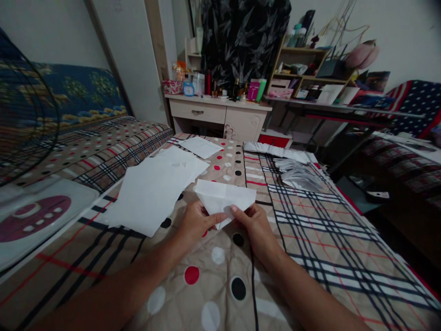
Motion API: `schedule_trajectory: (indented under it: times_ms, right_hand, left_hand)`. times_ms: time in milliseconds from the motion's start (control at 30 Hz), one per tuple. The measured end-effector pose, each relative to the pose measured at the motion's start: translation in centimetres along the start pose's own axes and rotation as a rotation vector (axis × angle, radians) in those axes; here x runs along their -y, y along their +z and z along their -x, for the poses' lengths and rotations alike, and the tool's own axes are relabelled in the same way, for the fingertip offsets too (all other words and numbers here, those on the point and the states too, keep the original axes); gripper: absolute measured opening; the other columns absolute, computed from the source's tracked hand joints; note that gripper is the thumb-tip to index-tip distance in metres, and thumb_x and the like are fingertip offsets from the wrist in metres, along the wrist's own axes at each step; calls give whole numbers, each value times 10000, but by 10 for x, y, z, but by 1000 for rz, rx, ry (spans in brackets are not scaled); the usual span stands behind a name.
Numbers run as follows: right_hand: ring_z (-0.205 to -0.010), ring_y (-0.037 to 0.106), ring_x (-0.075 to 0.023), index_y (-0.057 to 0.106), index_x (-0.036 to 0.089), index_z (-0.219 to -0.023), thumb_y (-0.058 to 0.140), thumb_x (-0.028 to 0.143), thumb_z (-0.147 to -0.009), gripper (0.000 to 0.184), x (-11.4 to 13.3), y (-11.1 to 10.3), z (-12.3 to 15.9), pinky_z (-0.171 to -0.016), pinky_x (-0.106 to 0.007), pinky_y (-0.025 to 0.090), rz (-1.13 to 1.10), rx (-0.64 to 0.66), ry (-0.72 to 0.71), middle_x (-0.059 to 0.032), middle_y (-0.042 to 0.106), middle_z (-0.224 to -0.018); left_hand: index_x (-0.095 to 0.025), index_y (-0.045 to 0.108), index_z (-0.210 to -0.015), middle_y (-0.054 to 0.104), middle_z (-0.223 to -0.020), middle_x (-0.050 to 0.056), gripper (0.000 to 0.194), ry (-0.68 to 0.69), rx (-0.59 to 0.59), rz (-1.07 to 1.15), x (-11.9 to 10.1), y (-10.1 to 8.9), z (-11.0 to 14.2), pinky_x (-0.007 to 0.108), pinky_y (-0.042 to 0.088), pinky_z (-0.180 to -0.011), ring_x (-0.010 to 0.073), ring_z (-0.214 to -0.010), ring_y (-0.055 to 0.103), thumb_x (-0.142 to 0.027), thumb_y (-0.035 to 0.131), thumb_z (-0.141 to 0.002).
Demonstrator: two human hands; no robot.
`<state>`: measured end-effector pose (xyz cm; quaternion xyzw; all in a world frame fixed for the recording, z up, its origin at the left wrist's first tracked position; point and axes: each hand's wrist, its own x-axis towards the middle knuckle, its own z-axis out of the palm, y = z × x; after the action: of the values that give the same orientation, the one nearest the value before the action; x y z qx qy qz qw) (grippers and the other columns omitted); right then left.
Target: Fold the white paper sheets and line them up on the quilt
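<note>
Between my two hands is a folded white sheet of paper (225, 193), wide at its far edge and tapering to a point towards me. My left hand (198, 218) grips its near left side, thumb on top and fingers underneath. On the near right side my right hand (253, 223) pinches it the same way, the two thumbs almost meeting over a crease. The paper is held just over the patterned bedspread (220, 257); whether it touches the cloth I cannot tell. To the left lies a spread stack of white paper sheets (155, 188).
Another white sheet (200, 147) lies beyond the stack. At the right are a pile of folded papers (299, 174) and a long whitish strip (280, 151). A fan (27, 105) stands at the left edge. A dresser (213, 112) and a shelf desk (306, 78) stand behind the bed.
</note>
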<state>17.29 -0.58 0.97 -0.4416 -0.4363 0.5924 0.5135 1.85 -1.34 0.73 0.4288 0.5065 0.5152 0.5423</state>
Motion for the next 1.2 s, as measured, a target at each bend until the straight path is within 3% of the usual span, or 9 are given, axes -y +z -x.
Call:
schedule_trajectory:
  times_ms: [200, 367, 600, 833, 1067, 1200]
  right_hand:
    - [-398, 392, -68, 588, 141, -612, 716, 434, -739, 345, 0, 8, 6, -403, -209, 270, 150, 102, 15, 28, 505, -462]
    - [-404, 363, -55, 593, 136, -629, 732, 421, -728, 332, 0, 0, 3, -409, -201, 256, 169, 172, 24, 43, 485, -460]
    - [-403, 401, -64, 642, 143, -693, 753, 442, -703, 320, 4, 6, 7, -399, -194, 303, 155, 167, 22, 36, 537, -485]
    - [-417, 501, -74, 583, 142, -585, 753, 520, -683, 426, 0, 13, 13, -417, -188, 358, 141, 292, 141, -2, 608, -535]
    - [-397, 321, -40, 518, 155, -529, 758, 464, -680, 419, 1, 19, 18, -395, -196, 221, 211, 237, 65, 52, 467, -439]
    - [-404, 348, -52, 525, 159, -551, 754, 457, -690, 400, -2, 20, 20, -400, -204, 237, 181, 262, 74, 42, 492, -453]
  left_hand:
    - [-117, 697, -897, 722, -761, 64, 406, -35, 19, 31, -2, 4, 8, 192, 444, -399, 139, -535, 617, -356, 834, -599]
    - [-138, 672, -1013, 729, -1029, 110, 445, 67, -64, 141, 0, 2, 5, 274, 574, -728, 215, -864, 702, -297, 823, -626]
    - [-144, 684, -982, 742, -973, 84, 386, 141, -114, 105, -3, 5, 7, 316, 585, -752, 218, -834, 700, -270, 811, -641]
    - [-145, 657, -993, 711, -1063, 72, 335, 302, -227, 110, 0, 1, 3, 293, 540, -856, 186, -933, 666, -295, 764, -713]
    - [-146, 631, -1081, 716, -1023, 76, 442, 323, -252, 112, 3, 0, 2, 333, 527, -911, 217, -1004, 660, -289, 781, -691]
    - [-138, 631, -1086, 714, -1044, 81, 426, 337, -235, 128, 2, 2, 3, 330, 528, -910, 210, -977, 670, -290, 764, -711]
